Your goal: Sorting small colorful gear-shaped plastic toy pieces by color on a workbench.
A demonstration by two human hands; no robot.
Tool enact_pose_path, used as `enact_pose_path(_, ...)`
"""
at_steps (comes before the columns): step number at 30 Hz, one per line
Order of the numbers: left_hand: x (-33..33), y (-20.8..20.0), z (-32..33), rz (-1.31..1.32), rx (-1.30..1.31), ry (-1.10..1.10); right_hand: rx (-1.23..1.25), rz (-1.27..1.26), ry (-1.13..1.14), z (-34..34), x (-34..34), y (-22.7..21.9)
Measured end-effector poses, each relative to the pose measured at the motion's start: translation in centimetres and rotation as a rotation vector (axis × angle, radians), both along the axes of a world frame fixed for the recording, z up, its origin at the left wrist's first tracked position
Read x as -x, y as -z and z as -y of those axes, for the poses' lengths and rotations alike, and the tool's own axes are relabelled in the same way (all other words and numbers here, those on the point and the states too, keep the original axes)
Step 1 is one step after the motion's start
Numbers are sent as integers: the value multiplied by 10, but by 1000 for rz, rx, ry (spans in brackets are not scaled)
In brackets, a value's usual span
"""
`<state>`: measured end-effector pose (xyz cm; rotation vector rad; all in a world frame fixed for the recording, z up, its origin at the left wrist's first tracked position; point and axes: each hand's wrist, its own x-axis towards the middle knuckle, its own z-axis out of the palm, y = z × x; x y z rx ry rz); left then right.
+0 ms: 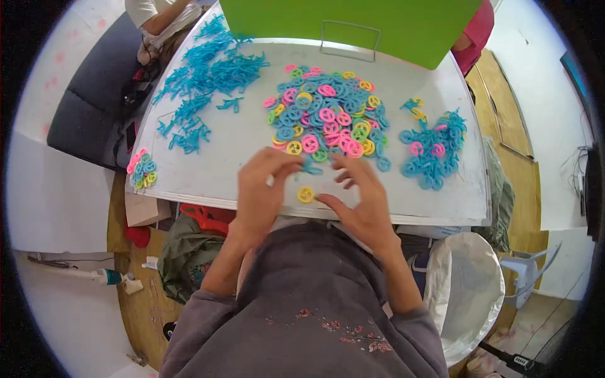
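Note:
My left hand [261,189] pinches a small blue forked plastic piece [312,168] at its fingertips, just above the near side of the white table [220,183]. Across from it, my right hand [362,211] has its fingers curved and apart, holding nothing visible. Its thumb tip lies close beside a yellow plastic wheel [305,194] that rests flat near the table's front edge. Beyond both hands spreads a big heap of blue, pink, yellow and green wheels [328,116].
Blue forked pieces [220,75] are piled at the far left. A pile of blue pieces with wheels [438,151] lies right; a small wheel cluster [144,169] sits left. A green board [340,31] stands at the back. A white sack [469,283] is below right.

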<state>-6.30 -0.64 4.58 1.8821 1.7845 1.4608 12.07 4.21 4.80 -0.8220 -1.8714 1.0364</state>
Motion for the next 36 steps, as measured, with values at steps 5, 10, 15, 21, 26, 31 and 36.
enact_pose_path(5, -28, 1, 2, 313, 163, 72, -94, 92, 64, -8, -3, 26)
enact_pose_path(10, -19, 44, 13, -111, 218, -98, 474, -111, 91, -14, -22, 44)
enact_pose_path(15, -19, 57, 15, 28, 299, -71, 526, -194, 73, -12, -28, 51)
enact_pose_path(21, -28, 30, 10, 362, 467, -103, 453, -176, 64, -11, -31, 47)
enact_pose_path(26, -42, 18, 4, 780, 297, 102, 2, 160, -9, -7, -31, 42)
enact_pose_path(31, -44, 20, -1, 753, 365, 208, -80, 168, -21, -5, -27, 37)
enact_pose_path(36, -44, 25, -2, 845, 363, 229, -174, 298, -1, -5, -28, 28)
